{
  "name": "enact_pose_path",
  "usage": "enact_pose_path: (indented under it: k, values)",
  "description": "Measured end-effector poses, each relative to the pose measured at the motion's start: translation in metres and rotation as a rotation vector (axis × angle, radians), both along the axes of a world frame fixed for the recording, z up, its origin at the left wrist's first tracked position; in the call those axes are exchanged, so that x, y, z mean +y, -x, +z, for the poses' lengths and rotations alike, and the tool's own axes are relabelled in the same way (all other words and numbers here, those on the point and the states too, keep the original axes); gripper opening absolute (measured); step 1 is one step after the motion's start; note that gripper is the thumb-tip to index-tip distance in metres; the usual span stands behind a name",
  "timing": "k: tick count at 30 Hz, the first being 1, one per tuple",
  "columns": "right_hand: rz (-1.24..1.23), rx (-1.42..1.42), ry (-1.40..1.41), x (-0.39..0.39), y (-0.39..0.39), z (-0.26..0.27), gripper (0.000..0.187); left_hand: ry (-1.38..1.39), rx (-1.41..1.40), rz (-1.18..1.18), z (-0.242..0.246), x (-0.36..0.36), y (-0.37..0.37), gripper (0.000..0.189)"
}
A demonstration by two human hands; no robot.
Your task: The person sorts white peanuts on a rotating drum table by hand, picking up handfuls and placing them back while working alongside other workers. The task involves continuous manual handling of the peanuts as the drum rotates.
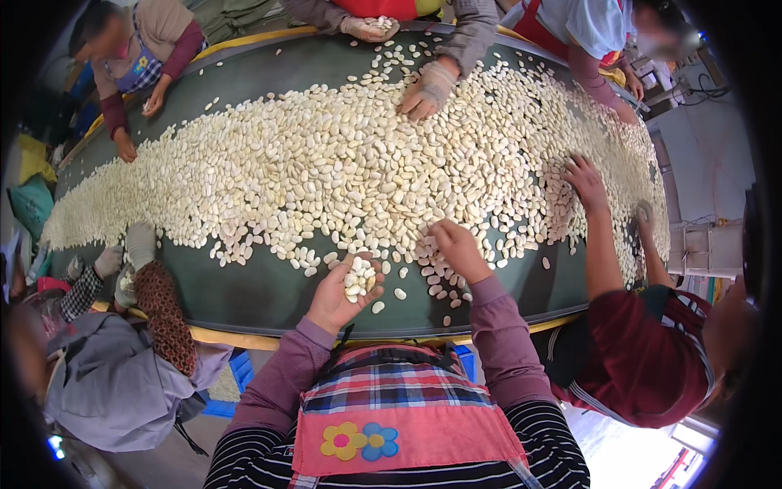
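Observation:
My left hand (339, 293) is turned palm up, cupped around a small handful of white beans (360, 278). It hovers over the near part of a dark green conveyor belt (256, 299). My right hand (459, 249) reaches forward to the near edge of a broad layer of large white beans (342, 159). Its fingertips are curled down among the beans, and whether they pinch one is hidden. Several loose beans lie between my hands and below the right one, with dark belt showing around them.
Co-workers stand around the belt. A gloved hand (427, 91) works in the beans opposite me, and a bare hand (588, 183) reaches in from my right. At my left is a patterned sleeve (162, 312). A yellow rim (244, 337) edges the belt, with a blue crate (241, 370) below.

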State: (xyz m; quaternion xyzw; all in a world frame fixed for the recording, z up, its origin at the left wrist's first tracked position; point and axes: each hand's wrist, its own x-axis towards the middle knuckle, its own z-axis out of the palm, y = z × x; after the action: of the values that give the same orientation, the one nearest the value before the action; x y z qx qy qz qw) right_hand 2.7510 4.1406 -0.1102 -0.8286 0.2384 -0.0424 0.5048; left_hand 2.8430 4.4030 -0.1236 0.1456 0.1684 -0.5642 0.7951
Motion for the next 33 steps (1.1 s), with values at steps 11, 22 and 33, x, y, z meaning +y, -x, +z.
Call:
enact_pose_path:
  k: [11,22,33]
  values:
    - [-0.048,0.118,0.041,0.028,0.007,0.002,0.020,-0.068,0.026,-0.027,0.001,0.023,-0.017,0.032]
    - [-0.084,0.209,0.359,0.043,-0.047,-0.016,0.020,-0.102,0.028,-0.128,-0.007,0.030,-0.031,0.031]
    - [-0.581,-0.468,-1.765,0.095,-0.009,-0.013,0.019,-0.076,-0.256,-0.209,0.049,-0.050,-0.044,0.037]
